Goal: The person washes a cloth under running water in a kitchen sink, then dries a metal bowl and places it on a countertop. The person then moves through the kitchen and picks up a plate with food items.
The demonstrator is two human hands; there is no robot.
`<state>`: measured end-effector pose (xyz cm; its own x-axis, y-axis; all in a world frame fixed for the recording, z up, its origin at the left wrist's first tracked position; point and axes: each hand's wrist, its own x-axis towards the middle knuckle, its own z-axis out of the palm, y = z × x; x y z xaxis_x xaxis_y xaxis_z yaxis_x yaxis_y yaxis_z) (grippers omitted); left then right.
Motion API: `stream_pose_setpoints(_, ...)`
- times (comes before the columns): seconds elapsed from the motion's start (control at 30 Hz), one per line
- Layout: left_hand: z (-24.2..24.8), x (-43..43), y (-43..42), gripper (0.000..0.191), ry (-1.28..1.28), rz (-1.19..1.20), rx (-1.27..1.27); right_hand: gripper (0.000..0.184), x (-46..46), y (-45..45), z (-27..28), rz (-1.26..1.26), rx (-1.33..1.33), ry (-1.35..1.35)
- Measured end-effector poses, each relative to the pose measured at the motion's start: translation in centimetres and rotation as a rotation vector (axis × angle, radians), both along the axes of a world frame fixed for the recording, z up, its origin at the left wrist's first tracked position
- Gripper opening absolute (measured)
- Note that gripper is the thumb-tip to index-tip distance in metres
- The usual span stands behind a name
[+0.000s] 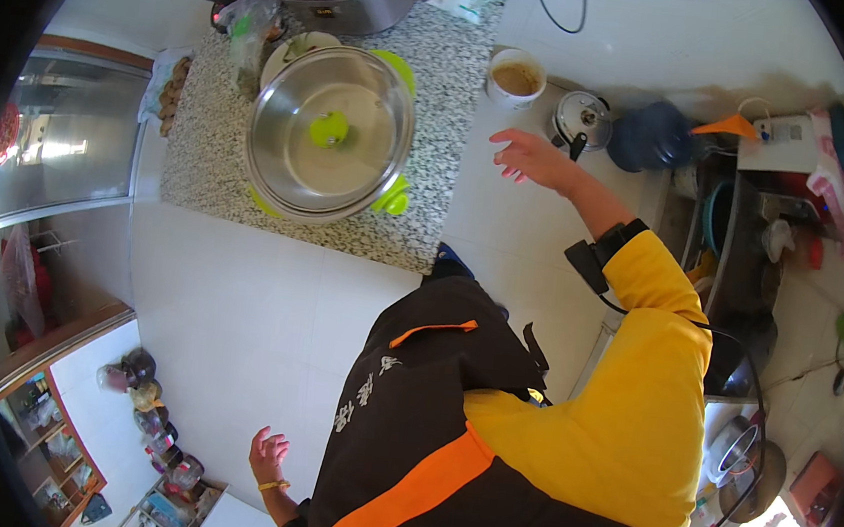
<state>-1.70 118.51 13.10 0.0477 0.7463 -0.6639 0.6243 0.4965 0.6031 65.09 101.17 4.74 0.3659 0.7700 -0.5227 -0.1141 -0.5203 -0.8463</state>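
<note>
A wide steel pot with a see-through lid [355,163] stands on a speckled stone countertop [428,189]. The lid has a lime-green knob [328,129] at its centre, and lime-green handle parts [392,199] show around the rim. My right hand [530,160] is raised to the right of the countertop, apart from the pot, with its fingers spread and nothing in them. Low on the left, my left hand [270,455] hangs beside my dark apron [421,361]. Its fingers are loosely curled and apart, holding nothing.
Behind the pot are a plate [290,49], a plastic bag [250,38] and a rice cooker [339,0]. A white bucket [516,95], a lidded pressure cooker [585,118] and a blue water jug [651,137] line the far wall. Several jars [156,421] stand along the left wall.
</note>
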Motion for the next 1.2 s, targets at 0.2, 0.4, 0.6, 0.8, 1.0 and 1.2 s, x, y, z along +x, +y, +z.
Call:
stream_pose_setpoints(0.2,0.4,-1.0,4.4,0.038,0.024,0.059,0.043,0.058,-3.9,6.0,0.0,0.102,-0.02,0.185)
stream_pose_setpoints(0.4,-1.4,-1.4,10.8,0.037,0.006,-0.128,-0.107,0.053,-8.4,10.9,-0.7,0.045,-0.061,0.263)
stream_pose_setpoints(0.6,-4.2,-4.2,21.3,0.031,-0.008,-0.182,-0.024,0.054,-12.6,12.8,-1.0,-0.353,-0.169,0.119)
stream_pose_setpoints(0.8,-6.3,-7.5,30.3,0.031,-0.12,-0.307,-0.011,0.046,-17.0,14.9,-2.4,-0.589,-0.16,0.187)
stream_pose_setpoints(1.0,-8.3,-6.1,36.4,0.03,-0.264,-0.418,0.082,0.04,-22.5,17.3,-4.7,-0.712,-0.081,0.257)
stream_pose_setpoints(1.2,-8.0,1.3,37.8,0.03,-0.381,-0.525,0.053,0.045,-26.3,19.3,-3.1,-0.641,-0.027,0.408)
